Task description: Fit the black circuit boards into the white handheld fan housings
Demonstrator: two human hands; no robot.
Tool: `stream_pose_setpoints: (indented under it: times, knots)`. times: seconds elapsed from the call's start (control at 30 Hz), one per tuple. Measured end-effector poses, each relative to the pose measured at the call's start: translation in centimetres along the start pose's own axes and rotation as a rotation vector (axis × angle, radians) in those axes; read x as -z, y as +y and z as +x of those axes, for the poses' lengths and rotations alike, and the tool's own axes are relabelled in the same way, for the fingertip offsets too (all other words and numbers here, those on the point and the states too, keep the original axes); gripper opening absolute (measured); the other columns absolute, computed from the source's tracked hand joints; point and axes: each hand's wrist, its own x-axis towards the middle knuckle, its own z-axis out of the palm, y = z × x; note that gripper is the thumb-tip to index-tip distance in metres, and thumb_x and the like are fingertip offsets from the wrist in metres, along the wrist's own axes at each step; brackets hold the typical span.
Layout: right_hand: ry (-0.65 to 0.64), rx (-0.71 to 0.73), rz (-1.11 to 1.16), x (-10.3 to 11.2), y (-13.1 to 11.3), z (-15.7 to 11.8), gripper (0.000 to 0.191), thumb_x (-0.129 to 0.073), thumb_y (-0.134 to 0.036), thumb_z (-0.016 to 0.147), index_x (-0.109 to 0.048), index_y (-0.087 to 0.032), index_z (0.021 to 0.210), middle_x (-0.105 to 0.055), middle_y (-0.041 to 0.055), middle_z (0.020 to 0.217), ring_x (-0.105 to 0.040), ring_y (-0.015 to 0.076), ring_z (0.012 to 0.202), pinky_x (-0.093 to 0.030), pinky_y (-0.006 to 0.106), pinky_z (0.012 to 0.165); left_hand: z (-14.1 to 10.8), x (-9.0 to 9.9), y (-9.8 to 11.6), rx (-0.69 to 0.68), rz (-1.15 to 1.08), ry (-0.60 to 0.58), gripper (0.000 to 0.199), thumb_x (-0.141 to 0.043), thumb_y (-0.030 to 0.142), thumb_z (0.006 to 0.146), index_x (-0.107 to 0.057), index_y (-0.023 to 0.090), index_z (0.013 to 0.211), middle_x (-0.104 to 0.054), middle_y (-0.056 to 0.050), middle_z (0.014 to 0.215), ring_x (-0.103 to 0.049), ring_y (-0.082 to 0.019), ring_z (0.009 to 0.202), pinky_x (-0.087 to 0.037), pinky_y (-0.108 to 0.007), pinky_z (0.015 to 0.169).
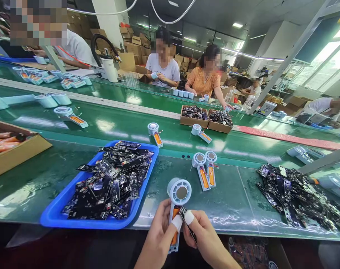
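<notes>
My left hand [162,228] is wrapped round the handle of a light-blue handheld fan housing [180,192], its round head pointing away from me. An orange battery shows in the open handle. Between the fingers of my right hand [199,228] is a narrow black circuit board [189,223], its upper end at the handle just below the round head. Both thumbs wear white finger covers. Just beyond lie two similar fan housings [204,170] side by side. To the left is a blue tray [53,221] heaped with black circuit boards [111,183].
A pile of circuit boards [294,198] lies at the right. An open carton [18,158] of orange batteries stands at the left. More fan housings [154,133] and two cartons of boards [206,127] sit on the green conveyor [122,123]. Co-workers [163,69] sit across it.
</notes>
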Motion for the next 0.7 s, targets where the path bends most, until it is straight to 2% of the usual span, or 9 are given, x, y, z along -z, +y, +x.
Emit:
stream_pose_setpoints:
  times: [0.1,0.2,0.27,0.33,0.4,0.47,0.57,0.63,0.7]
  knots:
    - [0.024,0.005,-0.010,-0.1,-0.4,-0.3,0.063,-0.050,-0.076,0.090,-0.047,-0.020,0.061,-0.035,-0.0080,0.044,-0.027,0.0066,0.040,-0.022,0.022,0.043,0.2,0.2,-0.6,-0.038,0.154,0.047,0.053,-0.064,0.054,0.087,-0.055,0.020,0.127,-0.065,-0.014,0.129,-0.059,-0.032,0.124,-0.046,-0.038,0.102]
    - [0.102,0.081,-0.116,-0.3,-0.1,-1.1,0.049,-0.060,-0.067,0.090,-0.060,-0.018,0.088,-0.049,-0.0054,0.060,-0.040,0.0089,0.051,-0.034,0.021,0.049,0.5,0.5,-0.9,-0.057,0.262,0.078,0.049,-0.058,0.056,0.091,-0.056,0.021,0.126,-0.066,-0.012,0.127,-0.061,-0.031,0.117,-0.048,-0.037,0.096]
    - [0.182,0.140,-0.245,-0.5,0.8,-1.6,0.042,-0.064,-0.057,0.091,-0.063,-0.020,0.112,-0.058,-0.0029,0.071,-0.050,0.0118,0.061,-0.042,0.022,0.059,0.7,0.4,-1.0,-0.064,0.292,0.122,0.041,-0.056,0.054,0.093,-0.059,0.023,0.120,-0.067,-0.010,0.125,-0.062,-0.029,0.113,-0.049,-0.035,0.092]
    - [0.284,0.201,-0.363,-0.6,2.2,-2.0,0.044,-0.064,-0.049,0.094,-0.060,-0.023,0.128,-0.067,0.0015,0.084,-0.060,0.0163,0.073,-0.050,0.026,0.071,0.8,0.2,-0.9,-0.063,0.284,0.159,0.036,-0.058,0.052,0.091,-0.061,0.025,0.115,-0.068,-0.008,0.123,-0.062,-0.029,0.114,-0.050,-0.034,0.090]
    - [0.392,0.268,-0.430,-0.6,3.6,-2.3,0.043,-0.061,-0.045,0.096,-0.059,-0.026,0.135,-0.072,0.0078,0.108,-0.067,0.0224,0.095,-0.054,0.032,0.087,0.8,-0.3,-0.6,-0.038,0.229,0.163,0.036,-0.062,0.052,0.088,-0.062,0.026,0.114,-0.069,-0.007,0.120,-0.061,-0.029,0.116,-0.050,-0.033,0.091]
    - [0.445,0.319,-0.459,-0.3,4.7,-2.3,0.041,-0.057,-0.042,0.099,-0.060,-0.027,0.136,-0.067,0.0106,0.130,-0.065,0.0268,0.116,-0.053,0.038,0.100,0.7,-0.7,-0.2,-0.007,0.154,0.158,0.038,-0.063,0.052,0.087,-0.062,0.026,0.115,-0.070,-0.006,0.116,-0.062,-0.028,0.115,-0.051,-0.032,0.091]
    - [0.449,0.380,-0.553,0.3,5.4,-2.5,0.039,-0.057,-0.038,0.100,-0.062,-0.030,0.137,-0.067,0.0095,0.134,-0.065,0.0281,0.120,-0.053,0.041,0.103,0.6,-1.2,0.0,-0.019,0.100,0.184,0.033,-0.062,0.048,0.088,-0.061,0.026,0.113,-0.069,-0.002,0.098,-0.065,-0.020,0.090,-0.052,-0.027,0.080]
    - [0.410,0.450,-0.647,0.7,5.5,-2.6,0.041,-0.058,-0.033,0.100,-0.061,-0.032,0.140,-0.068,0.0083,0.134,-0.067,0.0280,0.119,-0.055,0.040,0.102,0.7,-1.3,-0.1,-0.042,0.113,0.187,0.028,-0.063,0.042,0.087,-0.060,0.026,0.110,-0.063,0.003,0.079,-0.057,-0.015,0.067,-0.050,-0.024,0.066]
    - [0.359,0.500,-0.699,1.0,5.5,-2.7,0.044,-0.056,-0.028,0.100,-0.057,-0.032,0.144,-0.068,0.0083,0.134,-0.068,0.0275,0.118,-0.057,0.039,0.100,0.9,-1.1,-0.4,-0.031,0.116,0.177,0.027,-0.064,0.040,0.085,-0.060,0.027,0.108,-0.058,0.006,0.070,-0.051,-0.014,0.058,-0.047,-0.023,0.058]
